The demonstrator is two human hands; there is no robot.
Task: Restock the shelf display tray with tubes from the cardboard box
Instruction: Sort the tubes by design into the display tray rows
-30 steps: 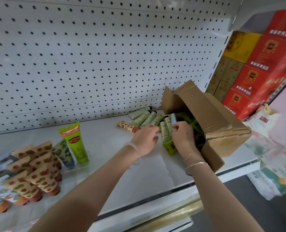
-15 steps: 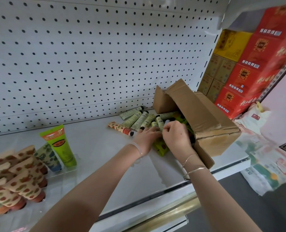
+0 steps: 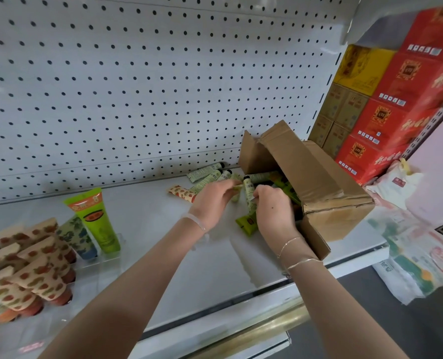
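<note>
At the mouth of a tipped cardboard box [image 3: 318,182] on the right of a white shelf [image 3: 150,216], a person's right hand [image 3: 272,203] curls around a pale green tube [image 3: 248,190]. Its long axis runs near to far, black cap pointing far. The left hand [image 3: 215,198] curls just beside it, its grip impossible to tell.

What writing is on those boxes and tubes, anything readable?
No text reads clearly.
Red boxes: gold characters and white stickers, too blurred.
Upright green tube: label print blurred.
Small tubes beside the cardboard box: print too small.
</note>
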